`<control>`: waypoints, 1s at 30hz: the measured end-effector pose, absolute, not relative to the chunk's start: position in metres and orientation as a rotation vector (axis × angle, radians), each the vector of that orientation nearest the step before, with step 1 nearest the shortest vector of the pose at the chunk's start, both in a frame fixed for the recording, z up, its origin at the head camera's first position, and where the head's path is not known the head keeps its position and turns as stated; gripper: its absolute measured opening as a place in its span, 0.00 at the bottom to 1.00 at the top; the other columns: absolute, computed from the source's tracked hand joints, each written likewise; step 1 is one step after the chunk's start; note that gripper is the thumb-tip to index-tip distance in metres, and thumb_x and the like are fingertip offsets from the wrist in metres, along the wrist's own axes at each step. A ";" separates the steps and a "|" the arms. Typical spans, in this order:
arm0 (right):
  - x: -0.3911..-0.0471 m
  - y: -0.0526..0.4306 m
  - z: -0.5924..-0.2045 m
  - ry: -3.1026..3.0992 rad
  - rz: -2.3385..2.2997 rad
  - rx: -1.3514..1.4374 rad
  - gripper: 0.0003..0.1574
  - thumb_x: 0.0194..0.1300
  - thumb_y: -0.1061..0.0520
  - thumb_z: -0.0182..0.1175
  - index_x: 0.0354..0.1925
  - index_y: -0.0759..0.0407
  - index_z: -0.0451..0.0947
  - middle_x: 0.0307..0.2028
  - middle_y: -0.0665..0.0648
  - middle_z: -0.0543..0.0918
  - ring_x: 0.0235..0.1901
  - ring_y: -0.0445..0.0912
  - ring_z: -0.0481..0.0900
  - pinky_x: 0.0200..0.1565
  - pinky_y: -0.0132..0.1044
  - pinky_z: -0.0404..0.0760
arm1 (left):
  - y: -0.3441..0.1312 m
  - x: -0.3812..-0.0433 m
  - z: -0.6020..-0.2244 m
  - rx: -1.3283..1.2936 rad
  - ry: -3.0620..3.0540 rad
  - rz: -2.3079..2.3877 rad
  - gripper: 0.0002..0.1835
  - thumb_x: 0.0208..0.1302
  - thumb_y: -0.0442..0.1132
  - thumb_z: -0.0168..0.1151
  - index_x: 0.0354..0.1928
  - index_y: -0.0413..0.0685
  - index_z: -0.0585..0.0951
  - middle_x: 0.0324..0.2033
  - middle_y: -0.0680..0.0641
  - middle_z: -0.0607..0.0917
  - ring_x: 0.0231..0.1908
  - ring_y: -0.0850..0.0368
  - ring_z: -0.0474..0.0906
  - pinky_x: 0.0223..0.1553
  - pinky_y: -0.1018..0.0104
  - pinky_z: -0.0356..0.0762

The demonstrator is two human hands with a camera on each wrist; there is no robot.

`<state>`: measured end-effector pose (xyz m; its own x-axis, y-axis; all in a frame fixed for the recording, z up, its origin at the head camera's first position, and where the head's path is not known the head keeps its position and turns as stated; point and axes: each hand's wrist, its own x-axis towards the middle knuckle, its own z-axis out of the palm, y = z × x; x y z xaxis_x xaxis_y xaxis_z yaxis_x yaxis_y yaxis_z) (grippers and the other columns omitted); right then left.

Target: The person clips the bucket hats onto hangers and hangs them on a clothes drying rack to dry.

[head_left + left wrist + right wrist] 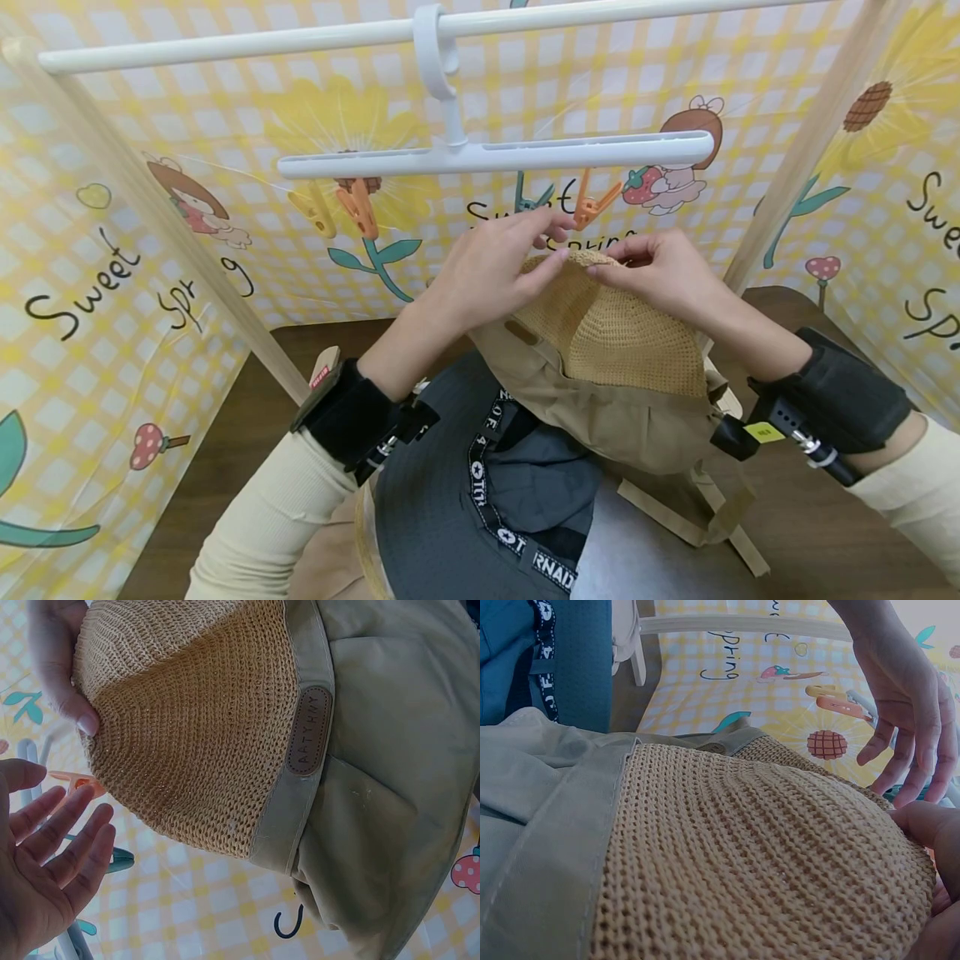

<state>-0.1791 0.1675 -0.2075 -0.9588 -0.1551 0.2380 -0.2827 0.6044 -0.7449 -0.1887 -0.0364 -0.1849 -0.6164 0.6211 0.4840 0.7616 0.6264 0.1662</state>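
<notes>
A sun hat [637, 333] hangs beneath my hands, with a woven straw crown and a khaki cloth brim [600, 417]. My right hand [667, 271] pinches the top of the crown between thumb and fingers. Spread fingers show on my left hand [52, 855], which is beside the crown and holds nothing. Just above the hands, an orange clothespin [592, 204] and a teal clothespin [534, 200] hang from a white hanger [495, 157]. A leather-like label [309, 731] sits on the hat's band in the left wrist view.
The hanger hooks over a white rail [247, 46] between wooden posts. A yellow clothespin [315, 210] and another orange clothespin [358, 208] hang at its left. Below lies a dark grey hat [427, 483] with a lettered strap. A cloth tie [675, 517] trails over the brown surface [817, 492].
</notes>
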 end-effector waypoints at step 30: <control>-0.179 0.157 -0.208 -2.750 1.240 0.391 0.22 0.59 0.46 0.63 0.40 0.64 0.82 0.27 0.45 0.80 0.24 0.35 0.74 0.23 0.28 0.72 | -0.053 -0.186 -0.185 -1.132 -2.446 -0.472 0.15 0.67 0.41 0.52 0.54 0.47 0.75 0.43 0.51 0.86 0.43 0.61 0.80 0.34 0.66 0.82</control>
